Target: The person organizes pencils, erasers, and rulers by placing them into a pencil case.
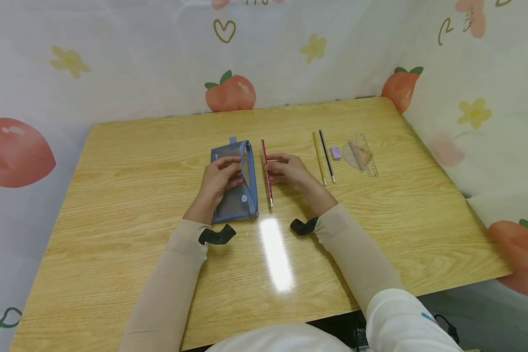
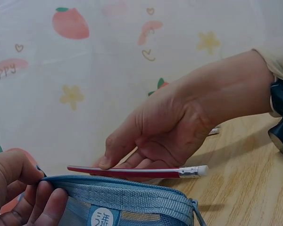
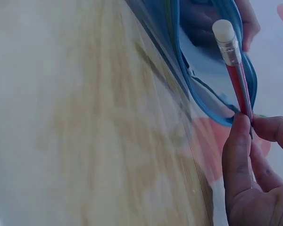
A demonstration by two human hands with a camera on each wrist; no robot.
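Observation:
A blue mesh pencil case [image 1: 233, 198] lies on the wooden table, its zip opening spread along the right side. My left hand [image 1: 222, 178] pinches the upper edge of that opening between thumb and fingers, as the left wrist view shows. Just right of the case, my right hand [image 1: 290, 171] pinches a red pencil [image 1: 267, 176] between thumb and fingers. The pencil's white eraser [image 3: 223, 31] end points toward the body in the head view. In the right wrist view the pencil overlaps the mouth of the case.
To the right lie a yellow pencil [image 1: 319, 159], a black pencil [image 1: 327, 156], a purple eraser [image 1: 336, 153], a clear protractor [image 1: 354, 155] and a clear ruler [image 1: 371, 166]. A printed cloth backdrop [image 1: 158, 58] stands behind the table [image 1: 127, 195].

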